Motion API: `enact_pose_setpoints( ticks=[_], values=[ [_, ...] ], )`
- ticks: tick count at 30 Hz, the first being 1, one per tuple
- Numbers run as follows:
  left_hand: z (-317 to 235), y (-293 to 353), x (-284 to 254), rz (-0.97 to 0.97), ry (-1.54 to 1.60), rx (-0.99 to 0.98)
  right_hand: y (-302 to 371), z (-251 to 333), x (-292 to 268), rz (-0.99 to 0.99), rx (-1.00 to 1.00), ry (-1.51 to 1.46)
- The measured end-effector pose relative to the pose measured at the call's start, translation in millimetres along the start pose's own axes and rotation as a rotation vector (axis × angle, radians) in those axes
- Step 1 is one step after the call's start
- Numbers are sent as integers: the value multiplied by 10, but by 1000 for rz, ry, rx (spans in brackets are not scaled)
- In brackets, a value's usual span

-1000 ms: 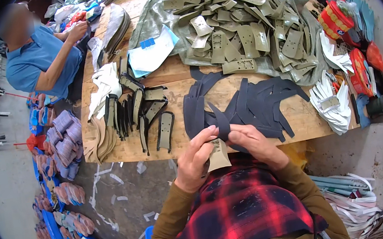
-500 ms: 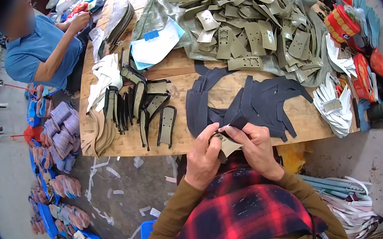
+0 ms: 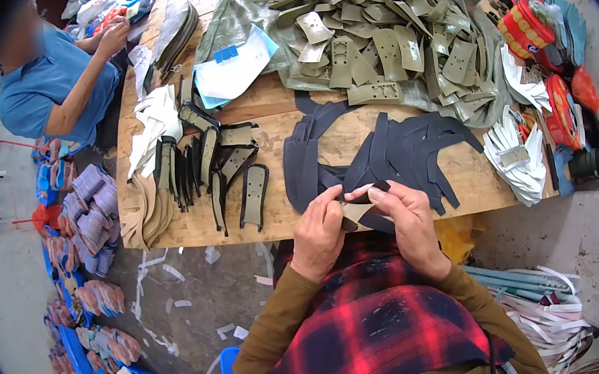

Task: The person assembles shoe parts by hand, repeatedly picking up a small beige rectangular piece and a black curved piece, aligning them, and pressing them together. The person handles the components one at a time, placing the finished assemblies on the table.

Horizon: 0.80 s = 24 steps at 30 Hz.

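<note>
Over the table's front edge, both my hands hold a small olive curved plate (image 3: 355,212) and a dark fabric strip (image 3: 365,195) along its upper edge. My left hand (image 3: 316,234) pinches the plate's left end between thumb and fingers. With thumb and fingers pressed together, my right hand (image 3: 412,224) grips the strip at the plate's right end; part of the strip hangs below that hand. My fingers cover much of the plate. Just beyond lie loose dark fabric strips (image 3: 414,149). To the left, several olive plates edged in black (image 3: 254,195) rest on the table.
A big heap of olive plates (image 3: 391,52) covers the back of the table (image 3: 271,108) on plastic sheeting. White pieces (image 3: 515,164) lie at right, tan pieces (image 3: 144,212) at left. Paper sheets (image 3: 236,67) sit at the back. A person in blue (image 3: 63,85) works at far left.
My right fingers have shifted on the dark strip, which now lies lower against the plate and hangs below my right hand. The whole view has shifted slightly. The other person's hands moved a little.
</note>
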<state>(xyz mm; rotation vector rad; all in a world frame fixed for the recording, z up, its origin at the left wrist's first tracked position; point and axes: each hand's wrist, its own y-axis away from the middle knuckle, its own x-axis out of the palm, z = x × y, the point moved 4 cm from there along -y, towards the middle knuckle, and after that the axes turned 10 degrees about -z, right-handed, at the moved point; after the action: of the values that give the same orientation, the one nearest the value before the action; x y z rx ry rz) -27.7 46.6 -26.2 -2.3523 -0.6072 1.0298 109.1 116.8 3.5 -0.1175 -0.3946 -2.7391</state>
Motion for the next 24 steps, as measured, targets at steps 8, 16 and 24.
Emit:
enact_pose_setpoints(
  ticks=[8, 16, 24],
  values=[
    [55, -32, -55, -37, 76, -97, 57, 541, -181, -114, -152, -96],
    [-208, -151, -77, 18, 0, -134, -55, 84, -168, 15, -210, 88],
    [-184, -57, 70, 55, -104, -139, 11, 66, -98, -173, -295, 169]
  ],
)
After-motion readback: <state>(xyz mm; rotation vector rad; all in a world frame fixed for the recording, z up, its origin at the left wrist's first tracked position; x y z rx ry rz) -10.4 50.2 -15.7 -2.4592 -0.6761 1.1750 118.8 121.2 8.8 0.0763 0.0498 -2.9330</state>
